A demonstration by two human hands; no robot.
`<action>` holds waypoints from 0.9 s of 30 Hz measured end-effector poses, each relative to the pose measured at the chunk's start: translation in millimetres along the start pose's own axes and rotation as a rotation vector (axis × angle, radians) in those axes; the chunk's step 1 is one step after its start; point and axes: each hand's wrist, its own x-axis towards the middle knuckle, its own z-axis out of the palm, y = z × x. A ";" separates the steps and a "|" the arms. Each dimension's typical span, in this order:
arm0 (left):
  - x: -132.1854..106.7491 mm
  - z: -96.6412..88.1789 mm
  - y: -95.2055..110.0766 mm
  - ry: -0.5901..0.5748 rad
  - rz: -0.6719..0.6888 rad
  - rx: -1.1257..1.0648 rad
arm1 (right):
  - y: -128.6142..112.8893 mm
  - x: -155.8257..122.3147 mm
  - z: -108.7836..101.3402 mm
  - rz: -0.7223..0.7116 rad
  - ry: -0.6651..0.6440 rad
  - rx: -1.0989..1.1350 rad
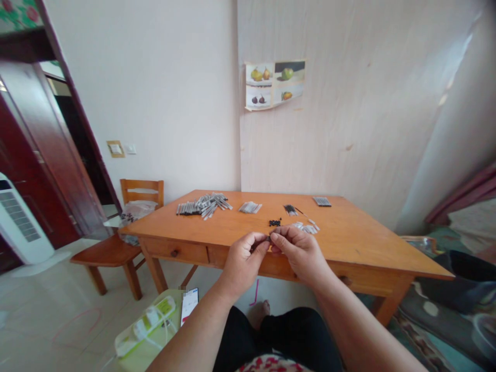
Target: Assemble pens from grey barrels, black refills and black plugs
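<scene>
My left hand (245,258) and my right hand (304,253) meet over the table's front edge, both closed in a pinch. Between their fingertips is a small dark piece (268,238), mostly covered by the fingers, so its kind cannot be made out. Just beyond them lies a cluster of small black parts (274,223). To the right of it are clear-and-white slim pieces (309,228). A bundle of black slim rods (290,210) sits behind, with one thin pen-like stick (304,213) slanting beside it.
On the wooden table (217,231) lie a large heap of grey pen-like sticks (209,205), a smaller pale bundle (250,207) and a neat row of sticks (322,201). A chair (104,256) holding a plastic bag (135,212) stands left. Below are a phone (189,305) and power strip (149,323).
</scene>
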 end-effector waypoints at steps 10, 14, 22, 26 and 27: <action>0.3 0.4 1.7 -0.132 -0.039 -0.095 | -1.4 0.8 -15.6 -0.036 -0.170 -0.074; -0.2 0.9 2.8 -0.130 -0.056 -0.127 | -1.1 0.0 -16.6 -0.016 -0.168 -0.063; -0.9 2.0 2.2 -0.104 -0.085 -0.178 | 4.8 -2.1 -16.7 0.027 -0.087 0.004; -0.4 2.9 2.0 -0.102 -0.106 -0.214 | 5.1 -2.5 -16.0 0.029 -0.080 0.023; -0.2 3.2 1.8 -0.097 -0.109 -0.229 | 5.0 -2.5 -15.9 0.035 -0.075 0.022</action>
